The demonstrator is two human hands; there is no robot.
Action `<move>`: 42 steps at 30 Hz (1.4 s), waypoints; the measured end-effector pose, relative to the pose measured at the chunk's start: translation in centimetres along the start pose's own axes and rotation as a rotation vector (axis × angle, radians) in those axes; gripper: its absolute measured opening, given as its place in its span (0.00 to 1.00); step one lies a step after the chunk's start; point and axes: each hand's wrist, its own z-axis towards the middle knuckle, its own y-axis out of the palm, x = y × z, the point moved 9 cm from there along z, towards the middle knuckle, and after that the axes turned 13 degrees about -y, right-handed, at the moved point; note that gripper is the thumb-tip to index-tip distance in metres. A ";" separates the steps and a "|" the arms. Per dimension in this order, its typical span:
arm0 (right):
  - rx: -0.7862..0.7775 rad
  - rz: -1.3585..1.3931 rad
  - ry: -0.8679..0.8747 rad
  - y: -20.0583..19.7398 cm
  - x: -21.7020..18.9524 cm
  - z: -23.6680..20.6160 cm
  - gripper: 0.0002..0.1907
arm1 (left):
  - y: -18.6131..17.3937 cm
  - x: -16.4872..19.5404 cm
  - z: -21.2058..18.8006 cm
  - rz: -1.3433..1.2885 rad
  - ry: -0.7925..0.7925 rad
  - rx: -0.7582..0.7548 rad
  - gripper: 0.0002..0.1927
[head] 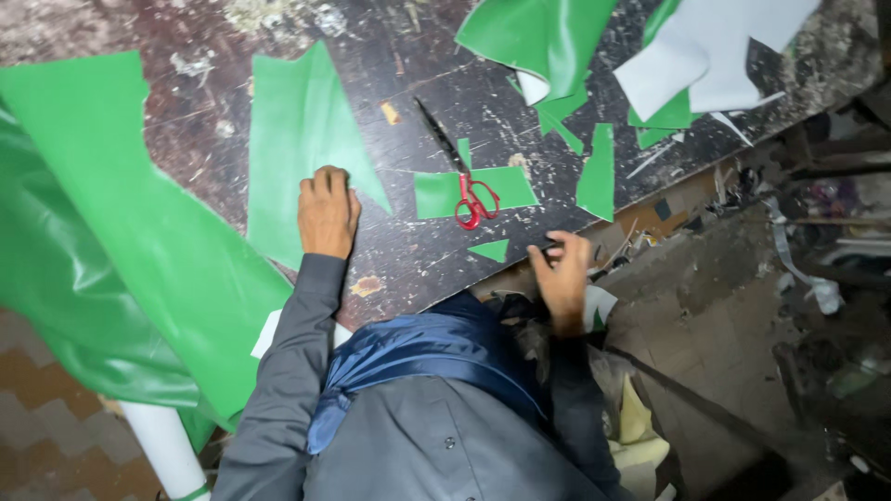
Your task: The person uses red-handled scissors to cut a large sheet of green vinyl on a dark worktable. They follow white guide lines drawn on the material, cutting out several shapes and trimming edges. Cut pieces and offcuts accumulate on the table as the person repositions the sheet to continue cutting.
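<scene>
My left hand (327, 211) presses flat on the large cut green vinyl sheet (292, 148) on the dark scratched counter (408, 250), my right hand (561, 269) curls seemingly empty at its edge, red-handled scissors (461, 181) lying among finished green offcuts.

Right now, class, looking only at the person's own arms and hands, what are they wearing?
Both arms are covered by long grey sleeves reaching the wrists. The left hand and right hand are bare, with no gloves. No ring or watch is clearly visible. A shiny blue cloth drapes over the grey buttoned garment between the arms.
</scene>
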 end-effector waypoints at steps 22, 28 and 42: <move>-0.243 0.144 -0.327 6.9 -4.6 12.0 0.24 | 2.7 5.3 -2.3 -0.182 0.045 -0.250 0.15; -0.334 -0.148 -0.384 10.0 -5.6 15.3 0.24 | -1.7 -2.5 -5.6 -0.037 -0.465 0.017 0.28; -0.062 -0.311 -0.900 8.8 -10.3 22.7 0.19 | -1.8 -8.3 -22.0 -0.168 -1.085 0.039 0.34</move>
